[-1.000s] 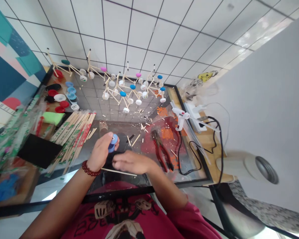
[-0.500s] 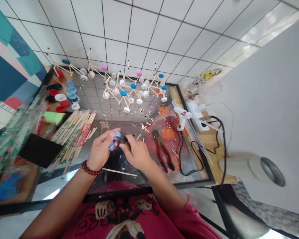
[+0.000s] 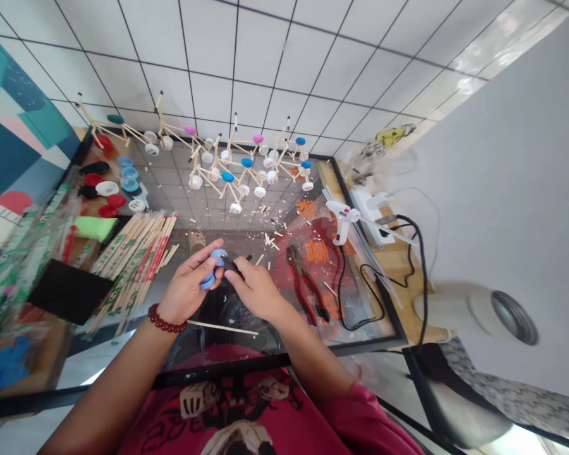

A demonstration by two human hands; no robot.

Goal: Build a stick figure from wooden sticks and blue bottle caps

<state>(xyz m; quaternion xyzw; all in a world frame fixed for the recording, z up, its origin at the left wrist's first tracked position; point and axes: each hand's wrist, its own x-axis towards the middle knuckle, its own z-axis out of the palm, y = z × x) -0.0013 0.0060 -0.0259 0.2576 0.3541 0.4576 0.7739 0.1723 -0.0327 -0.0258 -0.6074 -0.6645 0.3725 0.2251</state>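
Note:
My left hand (image 3: 184,288) is closed round two light-blue bottle caps. The upper cap (image 3: 219,254) sits between thumb and fingers, while the lower cap (image 3: 207,282) lies against the fingers below it. In my right hand (image 3: 256,289) is a dark pointed tool (image 3: 229,263), its tip at the upper cap. The hand hides most of that tool, so its exact kind is unclear. Both hands are over the glass tabletop, just above a thin wooden stick (image 3: 224,328). Whether the tip has gone into the cap cannot be made out.
Stick-and-cap models (image 3: 246,163) line the back. Wrapped chopsticks (image 3: 133,262), a black sheet (image 3: 71,291) and loose caps (image 3: 107,188) lie left. Red-handled pliers (image 3: 307,284), a white glue gun (image 3: 342,221) with its cord, and a power strip (image 3: 372,218) are right. Wood scraps (image 3: 270,241) litter the middle.
The whole view has shifted slightly. Both hands keep nearly the same pose, with the tool's tip still at the upper blue cap.

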